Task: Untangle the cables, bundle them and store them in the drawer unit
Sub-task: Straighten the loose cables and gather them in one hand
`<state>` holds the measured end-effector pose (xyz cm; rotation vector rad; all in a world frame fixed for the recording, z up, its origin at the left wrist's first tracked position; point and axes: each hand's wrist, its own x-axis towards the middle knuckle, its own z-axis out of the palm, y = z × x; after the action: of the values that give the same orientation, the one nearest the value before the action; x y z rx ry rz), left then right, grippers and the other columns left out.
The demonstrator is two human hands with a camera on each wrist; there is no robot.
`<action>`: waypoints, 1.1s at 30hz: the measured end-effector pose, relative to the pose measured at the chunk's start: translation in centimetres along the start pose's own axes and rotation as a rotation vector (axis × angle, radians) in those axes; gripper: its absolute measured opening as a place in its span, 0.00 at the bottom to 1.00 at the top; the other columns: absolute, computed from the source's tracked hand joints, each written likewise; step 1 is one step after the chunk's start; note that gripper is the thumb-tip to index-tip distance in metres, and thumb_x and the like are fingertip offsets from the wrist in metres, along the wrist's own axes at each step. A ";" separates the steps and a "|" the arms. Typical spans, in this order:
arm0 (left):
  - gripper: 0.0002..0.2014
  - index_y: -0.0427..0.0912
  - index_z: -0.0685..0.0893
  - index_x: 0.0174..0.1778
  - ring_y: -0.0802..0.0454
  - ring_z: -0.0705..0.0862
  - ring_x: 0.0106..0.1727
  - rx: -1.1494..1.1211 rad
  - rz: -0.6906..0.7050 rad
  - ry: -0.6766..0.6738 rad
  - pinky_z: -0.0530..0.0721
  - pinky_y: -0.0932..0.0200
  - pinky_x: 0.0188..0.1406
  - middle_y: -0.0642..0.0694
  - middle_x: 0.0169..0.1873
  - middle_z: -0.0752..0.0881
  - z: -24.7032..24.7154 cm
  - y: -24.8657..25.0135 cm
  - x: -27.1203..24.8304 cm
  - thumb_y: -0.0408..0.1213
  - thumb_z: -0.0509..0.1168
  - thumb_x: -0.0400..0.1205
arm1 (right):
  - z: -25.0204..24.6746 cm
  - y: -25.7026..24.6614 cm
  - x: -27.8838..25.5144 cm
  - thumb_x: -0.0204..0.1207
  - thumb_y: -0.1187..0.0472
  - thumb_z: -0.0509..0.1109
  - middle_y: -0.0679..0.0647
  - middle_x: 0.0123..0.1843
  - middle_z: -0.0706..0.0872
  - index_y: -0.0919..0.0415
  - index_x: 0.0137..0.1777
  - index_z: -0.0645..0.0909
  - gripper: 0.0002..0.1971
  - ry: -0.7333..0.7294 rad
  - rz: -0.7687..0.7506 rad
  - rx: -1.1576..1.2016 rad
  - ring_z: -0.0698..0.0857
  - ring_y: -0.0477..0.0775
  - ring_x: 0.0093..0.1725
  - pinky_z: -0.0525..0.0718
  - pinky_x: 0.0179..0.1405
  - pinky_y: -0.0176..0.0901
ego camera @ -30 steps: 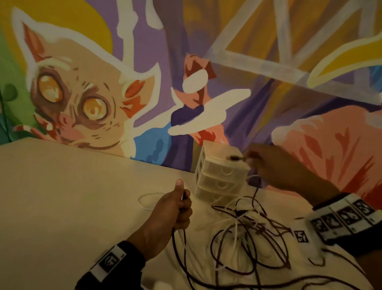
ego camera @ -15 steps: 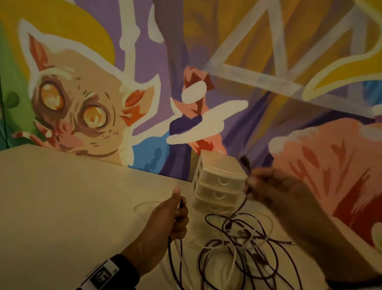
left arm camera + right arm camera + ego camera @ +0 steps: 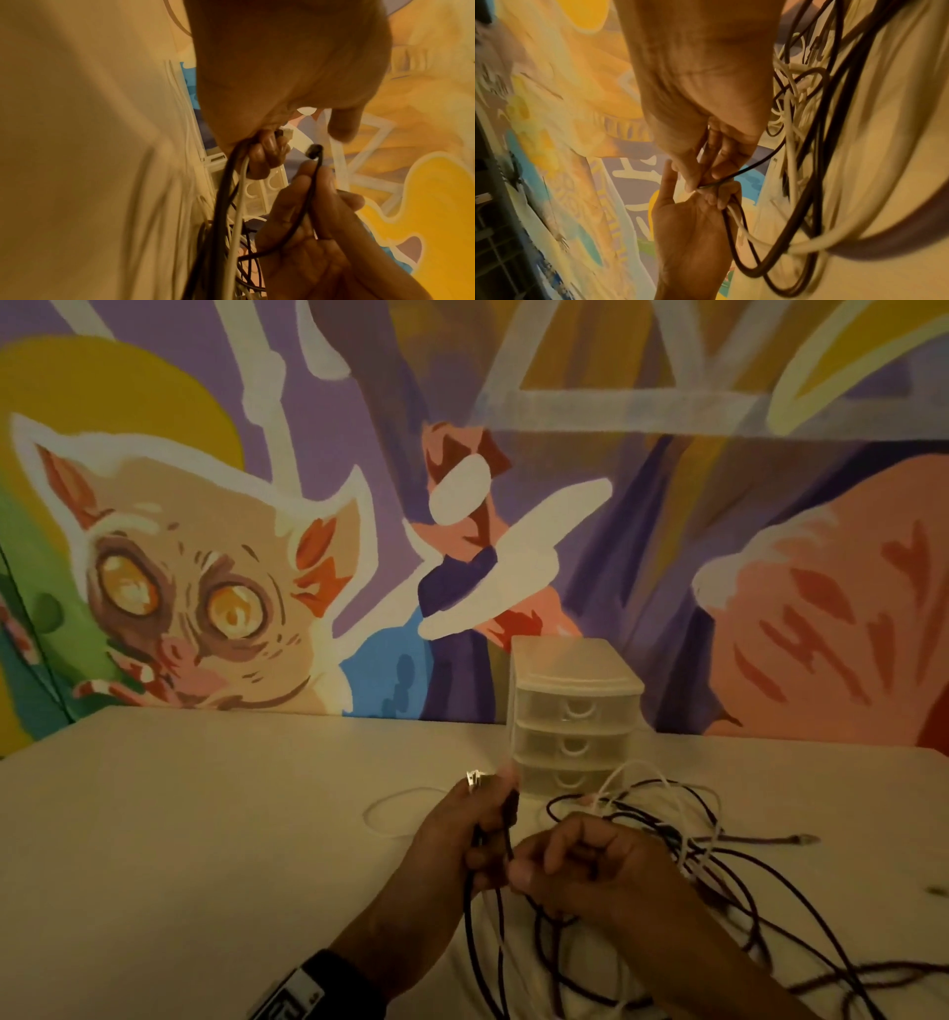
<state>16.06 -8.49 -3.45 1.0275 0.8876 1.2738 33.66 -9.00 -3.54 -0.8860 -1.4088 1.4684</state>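
Note:
A tangle of dark and white cables (image 3: 683,834) lies on the white table (image 3: 205,814) in front of a small translucent three-drawer unit (image 3: 575,716), whose drawers look closed. My left hand (image 3: 477,834) grips a dark cable (image 3: 223,182) and a white cable (image 3: 240,192) together, with a connector end (image 3: 476,779) poking above the fist. My right hand (image 3: 580,865) sits right beside it and pinches a thin dark cable (image 3: 312,186) near its plug (image 3: 315,151). The right wrist view shows the thin dark cable (image 3: 752,164) running from the fingers of both hands into the pile.
A white cable loop (image 3: 390,814) lies on the table left of my hands. A loose plug end (image 3: 801,839) rests at the right. The painted mural wall (image 3: 308,557) stands directly behind the drawer unit.
My right hand came down from beside the drawer unit to meet my left hand, bringing the dark cable end with it. The left hand has kept its grip.

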 end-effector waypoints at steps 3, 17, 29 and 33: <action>0.22 0.45 0.80 0.45 0.54 0.73 0.33 0.076 0.018 0.008 0.76 0.53 0.39 0.48 0.38 0.77 0.1 -0.5 0.0 0.61 0.75 0.81 | -0.3 0.0 0.0 0.67 0.75 0.86 0.66 0.49 0.97 0.66 0.37 0.84 0.12 -0.001 -0.016 -0.048 0.96 0.54 0.45 0.89 0.41 0.34; 0.22 0.43 0.77 0.49 0.56 0.69 0.28 0.154 0.055 0.044 0.70 0.59 0.29 0.49 0.33 0.74 0.3 -0.6 0.2 0.61 0.66 0.85 | -0.6 -0.1 -0.5 0.73 0.68 0.87 0.62 0.50 0.98 0.62 0.42 0.81 0.14 0.024 -0.062 -0.128 0.97 0.60 0.51 0.93 0.55 0.45; 0.20 0.45 0.77 0.48 0.56 0.68 0.30 -0.285 0.123 0.189 0.69 0.58 0.31 0.49 0.36 0.80 -1.3 0.7 0.7 0.58 0.57 0.92 | -7.7 -0.9 0.8 0.81 0.76 0.70 0.40 0.53 0.97 0.50 0.54 0.94 0.19 -0.002 -0.013 -0.790 0.92 0.35 0.60 0.89 0.64 0.36; 0.20 0.46 0.77 0.44 0.56 0.66 0.30 -0.381 0.159 0.196 0.69 0.61 0.27 0.50 0.34 0.77 -1.8 1.8 0.5 0.57 0.56 0.93 | -8.1 -1.3 0.3 0.83 0.63 0.78 0.40 0.54 0.96 0.46 0.56 0.94 0.10 -0.070 -0.012 -0.890 0.91 0.34 0.56 0.85 0.55 0.25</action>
<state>13.87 -7.77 -2.25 0.6892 0.6808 1.6258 41.21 -5.89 -2.97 -1.3480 -2.1573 0.8231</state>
